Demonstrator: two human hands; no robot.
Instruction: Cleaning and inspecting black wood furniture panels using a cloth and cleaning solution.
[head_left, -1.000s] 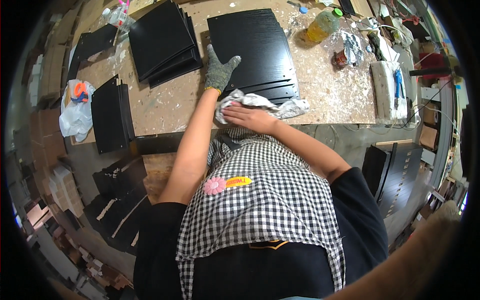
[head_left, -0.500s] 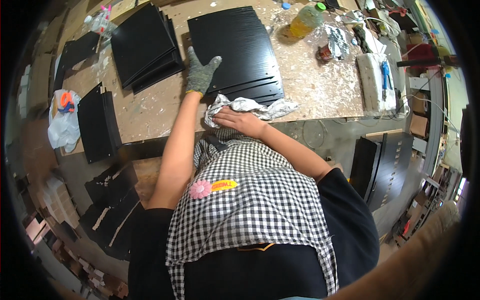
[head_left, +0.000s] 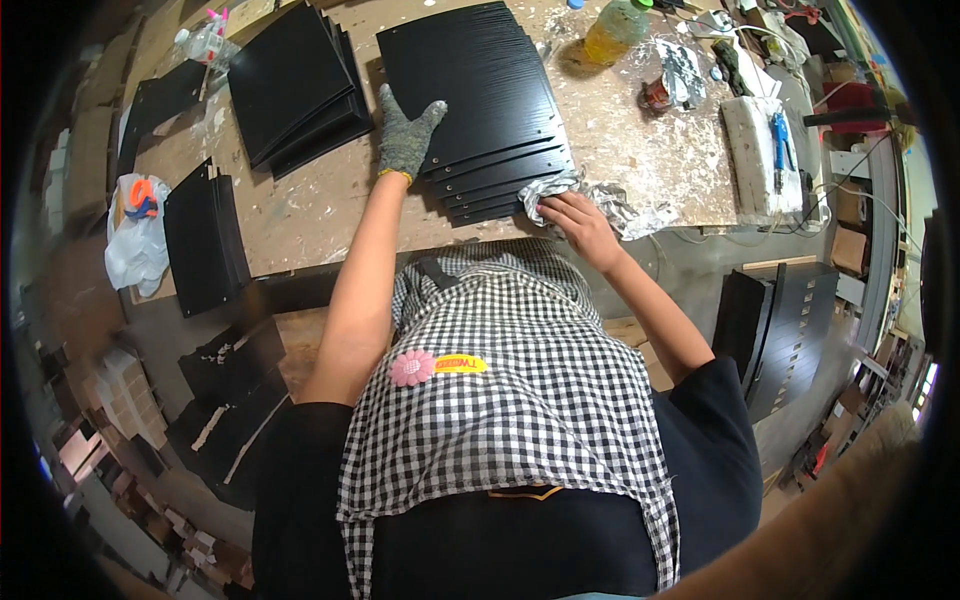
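My left hand [head_left: 408,135], in a grey knitted glove with a yellow cuff, lies on the left edge of a fanned stack of black panels [head_left: 470,85], thumb and fingers spread. The panels have small holes near their corners, and their near edges step out toward me. Bare, my right hand [head_left: 583,225] is closed on a crumpled white-and-grey patterned cloth [head_left: 640,217]. The cloth presses against the near right corner of the stack, with part of it trailing right along the table's front edge. The fingertips are partly sunk in its folds.
More black panels [head_left: 295,85] lie to the left, with a smaller pile [head_left: 200,240] at the front. A plastic bag [head_left: 137,250] hangs by the left edge. Rightward stand a bottle of yellow liquid [head_left: 612,38], a paint-smeared can [head_left: 660,95] and a white block with a blue knife [head_left: 780,150].
My right hand has slid the cloth rightward along the stack's near edge to its right corner. The left hand stays on the panels. More of the stack's stepped near edges now shows.
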